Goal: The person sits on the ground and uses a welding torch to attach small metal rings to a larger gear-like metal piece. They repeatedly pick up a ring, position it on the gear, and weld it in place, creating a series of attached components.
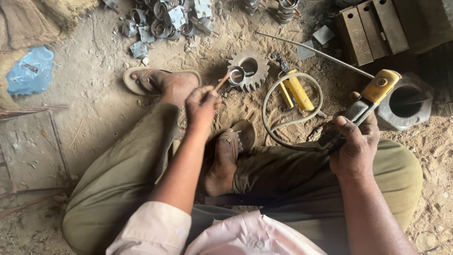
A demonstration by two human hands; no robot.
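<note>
Rod [221, 84], thin and tan, is pinched in the fingers of the left hand [202, 105], its far tip reaching a small metal ring [236, 75] that sits on a gear [249, 70] lying flat on the sandy floor [94, 85]. Far left lies a blue plastic bag [30, 71] beside burlap. Left of the hand a sandalled foot [163, 81] rests on the dirt; above it lies a heap of small metal parts [165, 19]. The person sits cross-legged in olive trousers, the other foot [226, 156] tucked under the knee. Right of the gear lies a yellow-handled tool [297, 92] inside a loop of pale cable [283, 127]. The right hand [354, 146] is closed around an electrode holder [365, 104] with a yellow head, which clamps a long thin wire [316, 52] slanting up to the left. Just beyond the holder stands a hexagonal metal block [406, 101] with a round hole; above it rest rusty bars [373, 28]
</note>
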